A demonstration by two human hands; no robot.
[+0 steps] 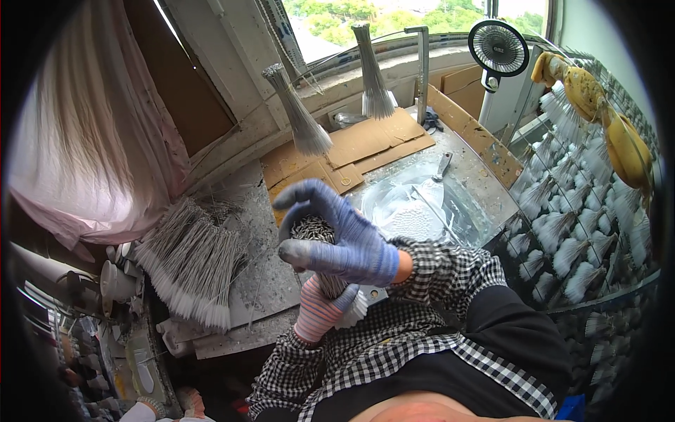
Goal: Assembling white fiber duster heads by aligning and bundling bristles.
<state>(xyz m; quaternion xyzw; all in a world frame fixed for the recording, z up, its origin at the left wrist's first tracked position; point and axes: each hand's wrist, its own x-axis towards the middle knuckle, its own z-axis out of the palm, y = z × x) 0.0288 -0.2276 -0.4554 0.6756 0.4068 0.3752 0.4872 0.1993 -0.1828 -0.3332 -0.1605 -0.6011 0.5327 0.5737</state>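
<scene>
A bundle of thin wire-stemmed brushes (pixel 314 229) is upright in front of me, its looped wire ends up and white bristles below. My left hand (pixel 320 309), in a pink striped glove, closes around its lower part. Around the wire tops curves my right hand (pixel 344 239), in a blue glove with greyed fingertips. Its thumb and fingers are spread apart in a C shape, not visibly squeezing the bundle. Left of my hands, a large heap of similar brushes (pixel 200 260) lies fanned on the worktable (pixel 271 281).
Two tied brush bundles (pixel 301 112) (pixel 376 74) stand on cardboard (pixel 380 144) by the window. A white-smeared glass sheet (pixel 464 204) carries a scraper (pixel 443 167). A fan (pixel 498 49), a rack of white brushes (pixel 562 218) and yellow gloves (pixel 626 151) are at right; a pink curtain (pixel 98 141) hangs left.
</scene>
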